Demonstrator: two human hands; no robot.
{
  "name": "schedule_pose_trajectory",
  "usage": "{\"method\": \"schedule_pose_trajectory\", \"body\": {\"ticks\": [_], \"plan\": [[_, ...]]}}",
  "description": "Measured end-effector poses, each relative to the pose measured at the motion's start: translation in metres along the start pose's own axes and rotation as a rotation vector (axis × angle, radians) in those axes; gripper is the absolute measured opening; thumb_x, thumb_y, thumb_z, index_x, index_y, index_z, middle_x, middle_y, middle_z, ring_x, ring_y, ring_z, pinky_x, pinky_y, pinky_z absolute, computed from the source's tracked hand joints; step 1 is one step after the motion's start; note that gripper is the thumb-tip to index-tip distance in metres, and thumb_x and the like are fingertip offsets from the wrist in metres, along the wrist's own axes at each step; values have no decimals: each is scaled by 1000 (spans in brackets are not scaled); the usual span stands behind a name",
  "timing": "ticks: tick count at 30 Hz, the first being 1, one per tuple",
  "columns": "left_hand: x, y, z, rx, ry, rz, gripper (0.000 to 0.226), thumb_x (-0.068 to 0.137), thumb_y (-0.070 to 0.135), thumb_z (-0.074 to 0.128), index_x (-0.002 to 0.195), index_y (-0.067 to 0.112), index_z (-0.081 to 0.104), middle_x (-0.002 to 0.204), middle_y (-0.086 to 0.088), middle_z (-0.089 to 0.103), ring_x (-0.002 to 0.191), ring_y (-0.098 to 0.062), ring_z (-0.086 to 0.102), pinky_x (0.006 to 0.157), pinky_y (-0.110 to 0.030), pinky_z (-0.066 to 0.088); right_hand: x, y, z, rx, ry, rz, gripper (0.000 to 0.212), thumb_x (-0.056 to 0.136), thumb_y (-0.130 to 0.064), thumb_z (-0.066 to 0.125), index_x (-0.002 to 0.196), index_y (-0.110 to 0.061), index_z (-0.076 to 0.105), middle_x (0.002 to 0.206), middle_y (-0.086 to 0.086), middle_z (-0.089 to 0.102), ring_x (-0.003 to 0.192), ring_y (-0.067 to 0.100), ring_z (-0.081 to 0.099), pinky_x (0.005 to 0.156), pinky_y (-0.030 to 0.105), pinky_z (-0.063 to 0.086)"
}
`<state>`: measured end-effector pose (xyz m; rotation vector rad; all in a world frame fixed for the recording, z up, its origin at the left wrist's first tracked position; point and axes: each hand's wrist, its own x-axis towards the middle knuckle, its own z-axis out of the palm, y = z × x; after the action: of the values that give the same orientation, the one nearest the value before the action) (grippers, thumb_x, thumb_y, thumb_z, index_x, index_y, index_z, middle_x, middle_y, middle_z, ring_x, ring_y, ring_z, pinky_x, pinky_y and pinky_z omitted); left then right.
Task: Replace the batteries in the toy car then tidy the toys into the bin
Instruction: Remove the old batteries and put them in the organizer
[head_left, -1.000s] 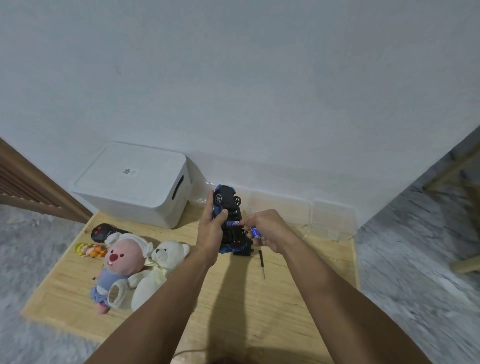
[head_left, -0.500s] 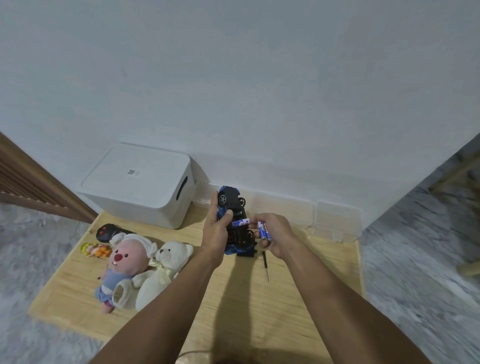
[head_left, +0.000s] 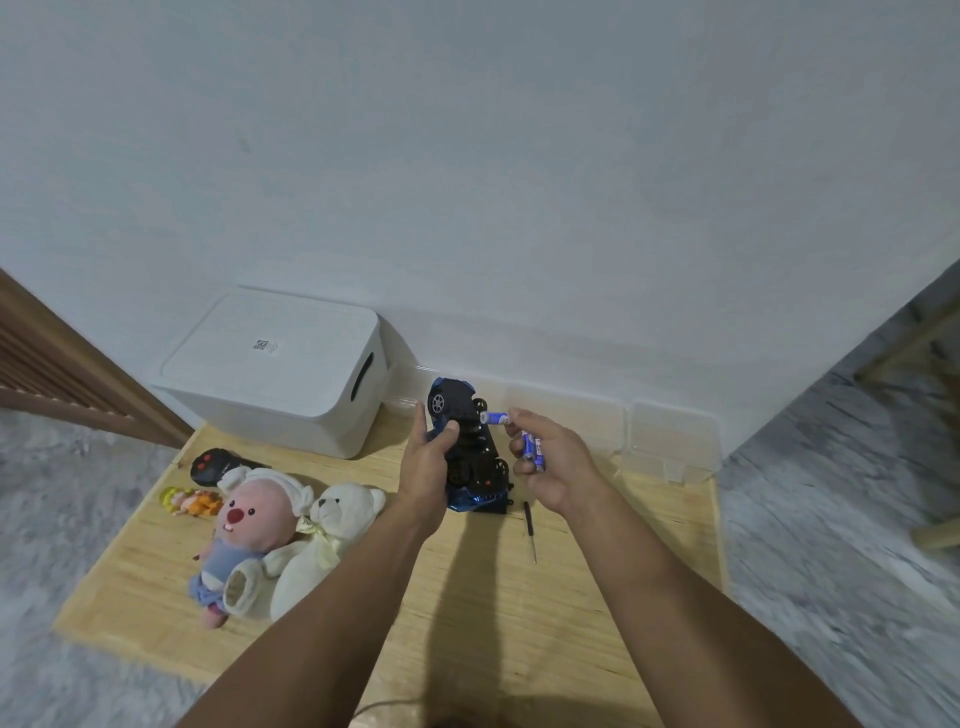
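A blue and black toy car (head_left: 470, 441) is held upside down, wheels toward me, above the wooden board, with my left hand (head_left: 428, 467) gripping its left side. My right hand (head_left: 550, 457) sits just right of the car. It pinches one blue battery (head_left: 493, 417) at the fingertips, a little off the car's underside, and keeps two more batteries (head_left: 534, 447) against the palm. The white lidded bin (head_left: 280, 374) stands at the back left against the wall, lid on.
A pink plush (head_left: 244, 530), a white teddy bear (head_left: 322, 540), a small orange doll (head_left: 189, 501) and a black remote (head_left: 213, 462) lie at the left of the wooden board (head_left: 493, 623). A small screwdriver (head_left: 530, 530) lies beneath my right hand. Clear plastic boxes (head_left: 670, 441) line the wall.
My right hand has drawn a battery out from the car's underside and lifted slightly up and to the right. My left hand keeps the car in about the same place.
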<state>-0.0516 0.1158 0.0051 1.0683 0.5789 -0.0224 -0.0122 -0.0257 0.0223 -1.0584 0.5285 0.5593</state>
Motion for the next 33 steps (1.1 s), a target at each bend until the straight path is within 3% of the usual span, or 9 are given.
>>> {"method": "schedule_pose_trajectory", "body": {"ticks": [4,9,14,17,20,24,26,30,33], "plan": [[-3,3,-5,-93,-43,-125,33,102,20,43,130,10,56,123,-19,65,109,-37,64,80,-46,56,-2,-8,0,220,-8,63,14,88,-9,53,95,-4,64,74,10,62,57,14,56,39,19,43],[1,1,-18,-174,-98,-197,35,101,24,44,133,15,56,127,-19,63,117,-40,60,90,-52,52,-1,-10,-3,344,-48,72,17,90,-5,42,84,-3,57,71,14,62,62,22,62,47,26,56],[0,-3,-27,-126,-115,-213,34,99,24,48,132,16,56,124,-17,65,107,-36,64,88,-52,53,0,-12,-5,372,-122,76,17,87,0,41,79,-2,56,74,17,65,60,23,68,48,25,56],[0,-4,-29,-97,-90,-220,35,100,23,49,134,16,52,124,-18,64,108,-37,63,87,-54,53,0,-11,-4,361,-163,89,18,86,4,39,89,-1,56,92,21,65,64,23,69,52,25,58],[1,-3,-31,-39,-39,-233,32,100,22,50,132,21,53,122,-17,65,111,-40,62,87,-55,53,1,-8,-4,323,-183,111,35,83,9,35,111,3,56,106,23,63,68,22,66,52,25,56],[3,-7,-34,159,48,-216,41,97,18,56,135,29,50,114,-11,68,103,-37,66,87,-56,54,2,-5,-5,233,-174,128,41,82,5,35,116,6,56,106,23,63,70,20,60,52,26,52],[3,-11,-33,293,81,-186,49,96,14,56,139,34,44,123,-11,63,104,-35,64,86,-52,55,3,-3,-7,173,-151,126,42,81,4,37,118,5,56,106,23,62,70,20,59,53,27,52],[7,-26,-27,921,153,-43,62,91,26,55,146,41,29,138,-13,34,125,-37,39,105,-51,39,3,0,-11,126,-104,120,41,80,4,37,117,4,57,99,21,61,69,20,59,54,28,50],[0,-34,-18,1253,268,18,67,88,34,60,146,37,27,135,-14,32,126,-34,31,99,-48,37,1,1,-18,137,-64,112,39,82,4,36,114,4,58,97,20,61,70,20,58,56,29,50]]}}
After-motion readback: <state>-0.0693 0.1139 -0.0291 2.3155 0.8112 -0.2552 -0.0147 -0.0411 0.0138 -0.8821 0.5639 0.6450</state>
